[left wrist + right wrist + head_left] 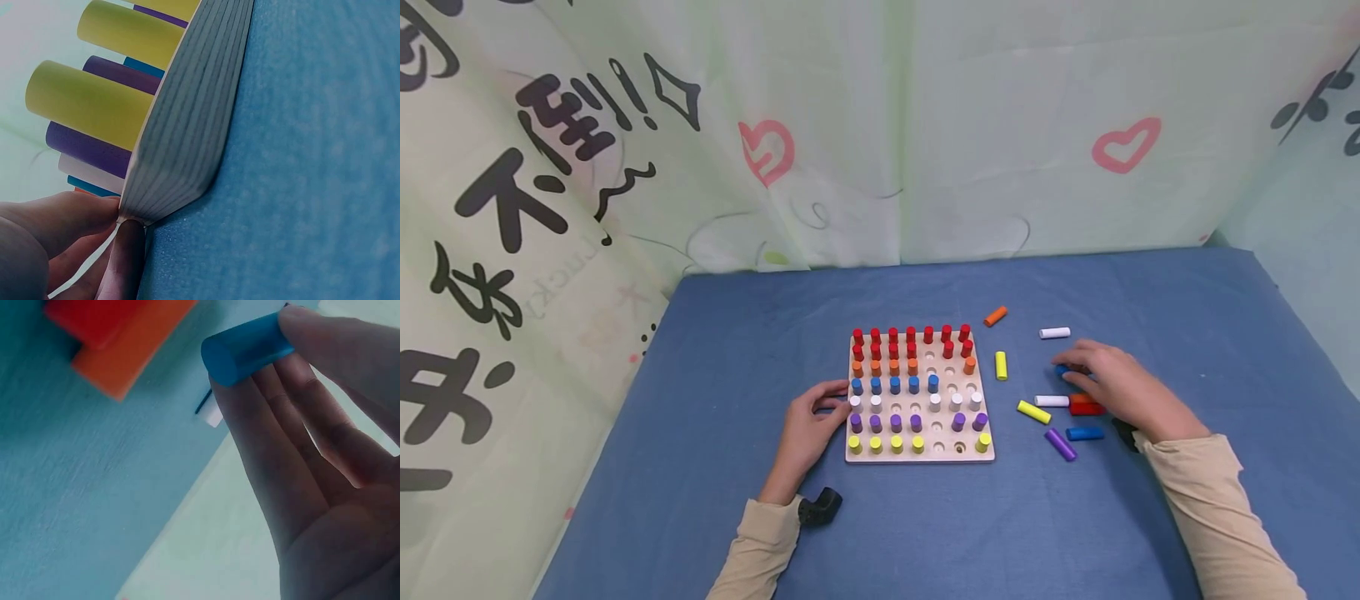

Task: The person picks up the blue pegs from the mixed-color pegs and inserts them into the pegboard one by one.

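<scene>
A wooden pegboard stands on the cloth with rows of red, orange, blue, white, purple and yellow pegs, several holes bare towards its right side. My left hand holds the board's left edge; in the left wrist view its fingertips meet at the corner of the board's side. To the right of the board, my right hand pinches a blue peg between thumb and fingers. In the head view most of that peg is hidden by the hand.
Loose pegs lie between board and right hand: orange, white, yellow, another yellow, purple, blue, white and red. A printed curtain hangs behind the blue cloth.
</scene>
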Demonstrator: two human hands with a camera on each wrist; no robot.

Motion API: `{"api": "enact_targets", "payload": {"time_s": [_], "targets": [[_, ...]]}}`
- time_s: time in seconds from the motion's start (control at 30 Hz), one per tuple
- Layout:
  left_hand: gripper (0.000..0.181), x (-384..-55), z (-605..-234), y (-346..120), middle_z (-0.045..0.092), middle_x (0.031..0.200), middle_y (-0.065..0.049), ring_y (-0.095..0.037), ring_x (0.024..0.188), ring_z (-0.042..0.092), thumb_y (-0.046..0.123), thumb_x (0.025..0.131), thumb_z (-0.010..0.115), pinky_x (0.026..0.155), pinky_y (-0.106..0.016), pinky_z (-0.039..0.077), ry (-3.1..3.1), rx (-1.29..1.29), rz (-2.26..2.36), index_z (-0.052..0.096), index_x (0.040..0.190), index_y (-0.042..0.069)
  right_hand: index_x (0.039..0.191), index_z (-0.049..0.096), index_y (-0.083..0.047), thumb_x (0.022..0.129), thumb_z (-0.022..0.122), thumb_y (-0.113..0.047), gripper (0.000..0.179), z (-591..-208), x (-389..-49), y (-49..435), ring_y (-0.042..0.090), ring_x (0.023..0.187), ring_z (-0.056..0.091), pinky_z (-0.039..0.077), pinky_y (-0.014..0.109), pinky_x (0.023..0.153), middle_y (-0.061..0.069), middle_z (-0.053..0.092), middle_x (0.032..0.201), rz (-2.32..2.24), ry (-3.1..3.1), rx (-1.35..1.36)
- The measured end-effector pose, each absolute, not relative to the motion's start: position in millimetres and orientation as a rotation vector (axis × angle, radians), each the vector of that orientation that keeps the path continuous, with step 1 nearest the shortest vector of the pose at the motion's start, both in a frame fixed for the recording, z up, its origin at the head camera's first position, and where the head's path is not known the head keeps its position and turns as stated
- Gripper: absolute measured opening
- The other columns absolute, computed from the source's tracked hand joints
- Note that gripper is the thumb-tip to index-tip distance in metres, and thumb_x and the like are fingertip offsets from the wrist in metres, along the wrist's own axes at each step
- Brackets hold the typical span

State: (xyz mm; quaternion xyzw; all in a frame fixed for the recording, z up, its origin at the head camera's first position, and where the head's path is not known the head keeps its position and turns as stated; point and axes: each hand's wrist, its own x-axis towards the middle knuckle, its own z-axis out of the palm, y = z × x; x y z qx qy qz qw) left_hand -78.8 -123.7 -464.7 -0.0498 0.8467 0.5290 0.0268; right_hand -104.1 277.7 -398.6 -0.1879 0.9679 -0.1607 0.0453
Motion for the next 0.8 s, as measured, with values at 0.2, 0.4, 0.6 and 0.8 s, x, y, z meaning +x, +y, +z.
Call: {"api": "enact_targets", "payload": {"time_s": [0.2, 0.4, 0.6, 0.8], "targets": [[0.034, -78, -464, -124, 0.067, 0.121, -0.009, -0.019, 0.097, 0.065, 0.012, 0.092, 0.071, 0.084, -0.034, 0.058, 2.623, -0.161, 1.622, 0.067, 0.126, 0.009, 0.11, 0.071, 0.0, 0.088, 0.071, -0.002, 0.022, -399, -104, 272, 0.031, 0.094, 0.063, 0.054, 0.052, 0.084, 0.017, 0.067, 0.107, -0.513, 2.952, -0.578], [0.035, -78, -464, -122, 0.067, 0.121, -0.008, -0.019, 0.098, 0.065, 0.014, 0.092, 0.071, 0.085, -0.034, 0.058, 2.61, -0.168, 1.627, 0.066, 0.127, 0.011, 0.11, 0.071, 0.0, 0.088, 0.072, -0.002, 0.022, -397, -105, 267, 0.033, 0.097, 0.065, 0.054, 0.053, 0.085, 0.018, 0.068, 0.108, -0.519, 2.943, -0.575], [0.034, -78, -466, -123, 0.067, 0.121, -0.008, -0.02, 0.098, 0.065, 0.014, 0.093, 0.07, 0.086, -0.036, 0.057, 2.614, -0.167, 1.635, 0.067, 0.126, 0.011, 0.11, 0.07, 0.0, 0.088, 0.071, -0.002, 0.022, -397, -105, 258, 0.034, 0.098, 0.065, 0.054, 0.053, 0.086, 0.019, 0.068, 0.109, -0.533, 2.952, -0.59], [0.034, -78, -466, -124, 0.068, 0.122, -0.009, -0.02, 0.099, 0.065, 0.014, 0.093, 0.07, 0.086, -0.036, 0.057, 2.625, -0.149, 1.627, 0.066, 0.126, 0.01, 0.11, 0.069, 0.0, 0.089, 0.071, -0.002, 0.021, -396, -105, 253, 0.031, 0.095, 0.067, 0.055, 0.051, 0.084, 0.017, 0.068, 0.108, -0.584, 2.963, -0.632]]}}
